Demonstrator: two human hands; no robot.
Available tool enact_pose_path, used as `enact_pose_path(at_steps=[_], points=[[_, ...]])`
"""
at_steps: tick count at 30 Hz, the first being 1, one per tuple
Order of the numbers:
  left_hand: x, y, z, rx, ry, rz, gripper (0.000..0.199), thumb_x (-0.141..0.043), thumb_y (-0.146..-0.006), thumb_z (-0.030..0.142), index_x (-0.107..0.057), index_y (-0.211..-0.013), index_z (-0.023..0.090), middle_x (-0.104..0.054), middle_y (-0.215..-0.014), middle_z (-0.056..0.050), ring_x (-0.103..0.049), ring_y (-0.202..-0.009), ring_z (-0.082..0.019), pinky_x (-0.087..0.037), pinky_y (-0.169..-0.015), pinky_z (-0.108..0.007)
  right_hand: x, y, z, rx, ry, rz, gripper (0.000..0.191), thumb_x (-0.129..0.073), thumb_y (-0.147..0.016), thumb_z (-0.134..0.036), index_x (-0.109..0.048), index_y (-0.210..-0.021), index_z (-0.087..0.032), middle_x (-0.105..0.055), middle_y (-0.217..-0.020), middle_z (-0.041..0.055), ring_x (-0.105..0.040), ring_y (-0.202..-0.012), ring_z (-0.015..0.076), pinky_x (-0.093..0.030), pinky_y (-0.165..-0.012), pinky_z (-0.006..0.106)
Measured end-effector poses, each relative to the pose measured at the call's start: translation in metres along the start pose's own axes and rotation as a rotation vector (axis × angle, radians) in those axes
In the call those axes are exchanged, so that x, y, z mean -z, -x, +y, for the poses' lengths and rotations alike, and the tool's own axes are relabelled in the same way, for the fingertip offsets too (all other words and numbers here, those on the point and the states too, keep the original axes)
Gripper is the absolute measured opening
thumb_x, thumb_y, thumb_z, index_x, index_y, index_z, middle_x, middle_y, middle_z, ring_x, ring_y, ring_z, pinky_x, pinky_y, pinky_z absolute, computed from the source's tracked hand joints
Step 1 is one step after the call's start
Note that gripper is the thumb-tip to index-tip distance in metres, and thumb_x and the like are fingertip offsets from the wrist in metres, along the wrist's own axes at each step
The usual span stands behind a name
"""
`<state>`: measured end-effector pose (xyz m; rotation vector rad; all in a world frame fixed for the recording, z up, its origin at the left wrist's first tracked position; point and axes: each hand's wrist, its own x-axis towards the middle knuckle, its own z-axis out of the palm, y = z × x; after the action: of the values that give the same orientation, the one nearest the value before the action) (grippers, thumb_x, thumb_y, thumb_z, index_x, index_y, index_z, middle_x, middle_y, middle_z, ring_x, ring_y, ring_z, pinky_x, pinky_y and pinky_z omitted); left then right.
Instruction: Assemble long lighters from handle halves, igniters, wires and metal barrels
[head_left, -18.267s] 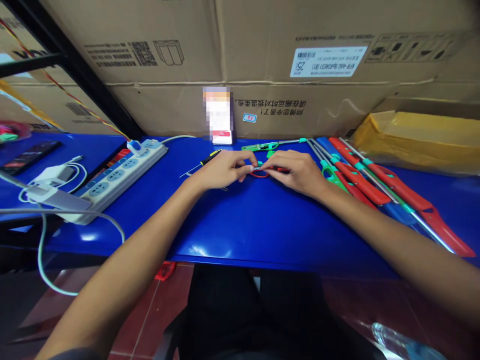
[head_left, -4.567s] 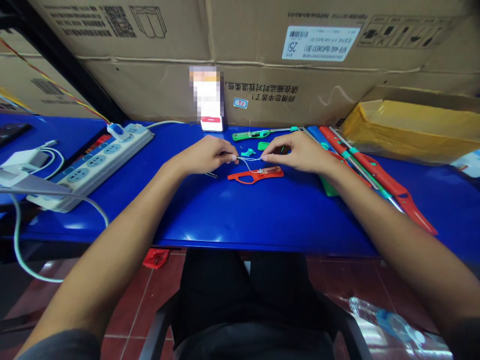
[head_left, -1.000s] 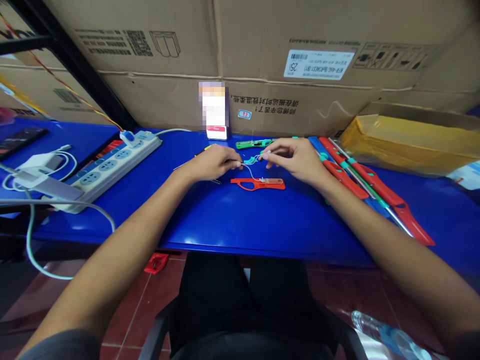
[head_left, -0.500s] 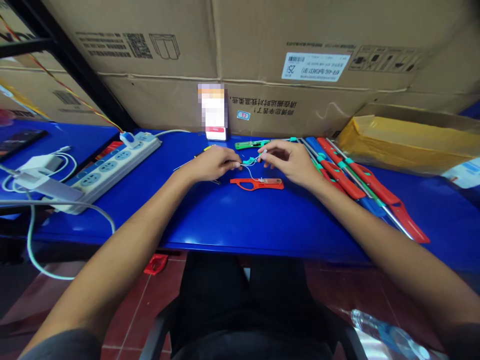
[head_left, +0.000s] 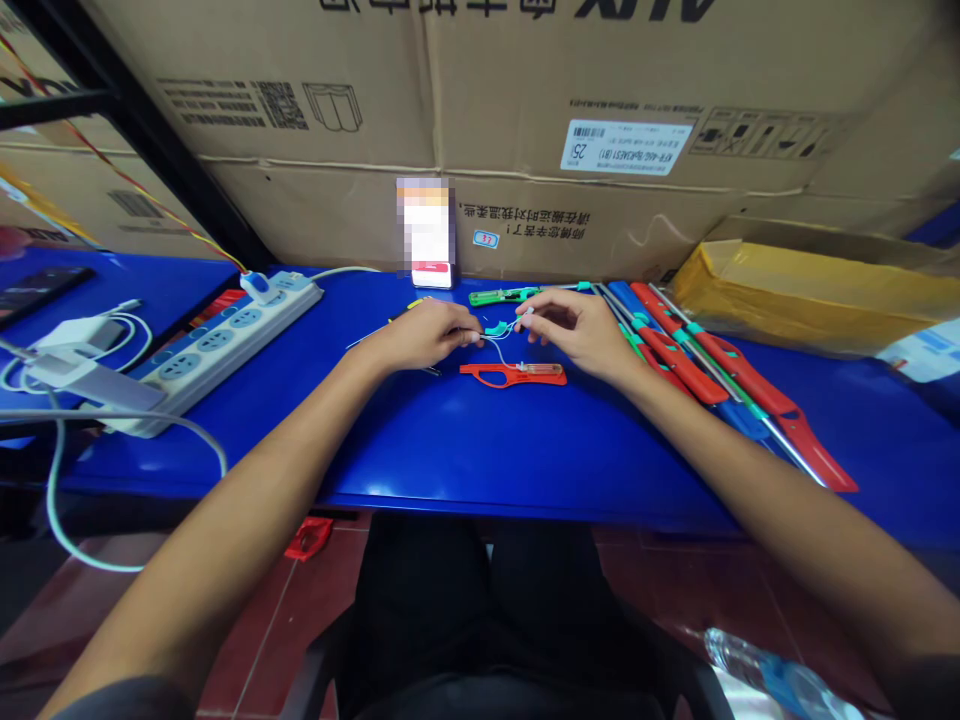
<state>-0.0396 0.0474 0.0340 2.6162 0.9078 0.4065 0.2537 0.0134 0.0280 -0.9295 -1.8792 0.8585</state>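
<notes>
My left hand (head_left: 435, 332) is closed, its fingertips pinching one end of some thin wires (head_left: 504, 332) beside a small teal piece (head_left: 496, 328). The wires' other end, with a small white part, is pinched by my right hand (head_left: 574, 328). Just below both hands, a red lighter half-shell (head_left: 512, 375) lies on the blue table, a clear-looking insert in its right part. One pale wire runs down to it. Behind my right hand lies a green lighter shell (head_left: 499, 296).
Several red, green and blue long lighters (head_left: 720, 375) lie to the right, before an open yellow-taped box (head_left: 817, 290). A lit phone (head_left: 431, 235) leans on the cardboard behind. At left are a power strip (head_left: 217, 345) and a white charger (head_left: 82, 335) with cables.
The view has tilted slightly upward, showing more of the cardboard. Both hands keep nearly the same pose around the wires.
</notes>
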Motion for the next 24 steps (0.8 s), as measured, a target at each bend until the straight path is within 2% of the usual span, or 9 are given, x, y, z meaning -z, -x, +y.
enact_pose_path(at_steps=[13, 24], points=[[-0.0012, -0.0001, -0.0008, -0.006, -0.011, 0.004, 0.034, -0.056, -0.112, 0.032, -0.086, -0.115, 0.018, -0.085, -0.111, -0.012, -0.075, -0.096, -0.023, -0.052, -0.089, -0.037, -0.0003, 0.0003, -0.0024, -0.006, -0.008, -0.018, 0.031, -0.084, -0.098, -0.055, -0.083, -0.106, -0.025, -0.082, -0.094, 0.0042, -0.073, -0.078, 0.0201, -0.062, -0.081, 0.042], [-0.001, -0.0003, -0.0008, -0.015, -0.019, -0.008, 0.036, -0.055, -0.112, 0.035, -0.086, -0.116, 0.018, -0.086, -0.111, -0.013, -0.075, -0.099, -0.024, -0.052, -0.09, -0.038, -0.0003, 0.0008, 0.0, -0.013, -0.037, -0.032, 0.042, -0.086, -0.096, -0.066, -0.083, -0.104, -0.025, -0.083, -0.094, 0.0051, -0.072, -0.075, 0.0202, -0.062, -0.077, 0.043]])
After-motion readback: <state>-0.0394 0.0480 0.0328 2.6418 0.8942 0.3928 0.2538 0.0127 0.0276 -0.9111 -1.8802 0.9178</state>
